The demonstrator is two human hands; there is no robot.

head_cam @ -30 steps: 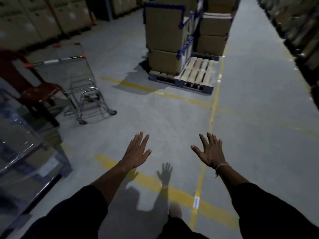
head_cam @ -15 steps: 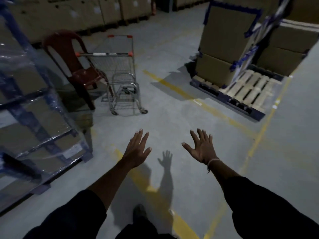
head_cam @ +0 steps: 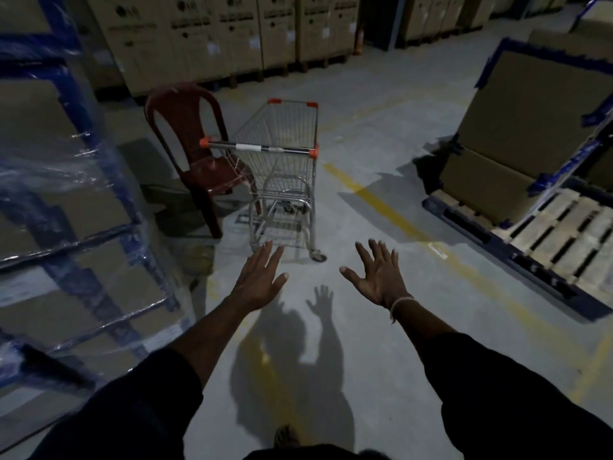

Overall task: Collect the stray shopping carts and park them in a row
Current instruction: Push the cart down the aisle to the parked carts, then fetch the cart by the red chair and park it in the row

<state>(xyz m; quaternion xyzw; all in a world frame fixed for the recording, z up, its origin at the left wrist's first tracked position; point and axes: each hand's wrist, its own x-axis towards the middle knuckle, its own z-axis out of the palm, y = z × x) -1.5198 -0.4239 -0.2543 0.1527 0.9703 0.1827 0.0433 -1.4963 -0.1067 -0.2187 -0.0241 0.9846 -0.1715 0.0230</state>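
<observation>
One wire shopping cart (head_cam: 282, 167) with orange corner caps stands straight ahead on the grey warehouse floor, its push handle facing me. My left hand (head_cam: 260, 278) is stretched out, palm down, fingers spread, its fingertips just below the cart's base and holding nothing. A little to the right, my right hand (head_cam: 376, 277) reaches forward too, fingers apart and empty, a thin band on its wrist. Neither hand touches the cart.
A dark red plastic chair (head_cam: 192, 154) stands against the cart's left side. Shrink-wrapped boxes on blue racking (head_cam: 66, 207) fill the left. A pallet (head_cam: 544, 240) with taped cartons lies to the right. Tall cartons (head_cam: 212, 34) line the back. Yellow lines cross the floor.
My view has swung left and I have come closer, so the cart now stands dead ahead and much larger. Both hands stay raised and open, now near the cart's base.
</observation>
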